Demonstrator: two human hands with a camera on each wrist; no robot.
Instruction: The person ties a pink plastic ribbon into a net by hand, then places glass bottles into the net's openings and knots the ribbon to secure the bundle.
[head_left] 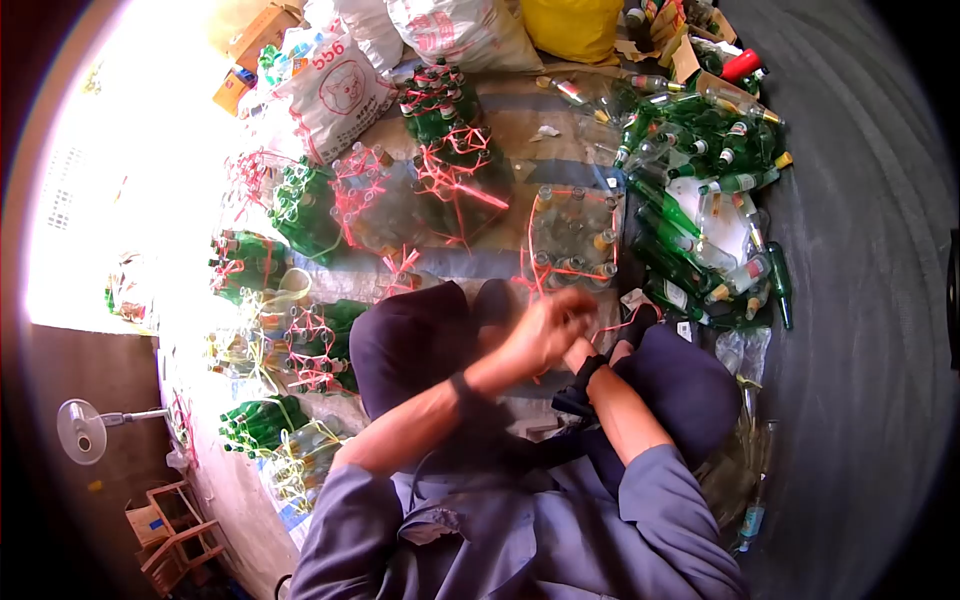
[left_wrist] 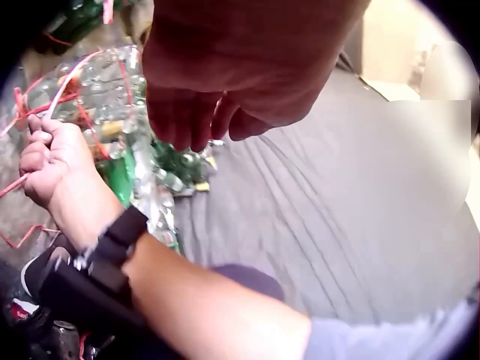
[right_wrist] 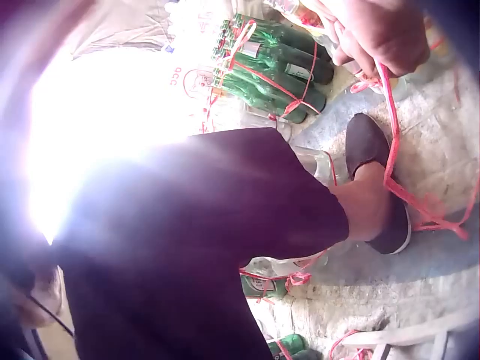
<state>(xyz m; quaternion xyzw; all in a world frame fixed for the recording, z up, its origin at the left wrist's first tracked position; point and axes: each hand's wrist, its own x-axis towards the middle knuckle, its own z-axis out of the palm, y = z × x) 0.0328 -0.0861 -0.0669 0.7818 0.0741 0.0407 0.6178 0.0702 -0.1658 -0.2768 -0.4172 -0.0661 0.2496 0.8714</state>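
My right hand grips pink plastic twine, its fingers curled tight. One strand rises from that fist and another trails off to the side. Close by in the head view is my left hand, blurred, overlapping the right one. In the left wrist view its fingers point down, slightly bent, and no twine shows between them. Just beyond both hands, a squarish bundle of clear glass bottles stands upright with pink twine around it. Some twine also runs over by my shoe.
Loose green and clear bottles are heaped to the right, on a grey sheet. Tied bundles of green bottles stand at the left. White sacks and a yellow sack line the back. A fan is far left.
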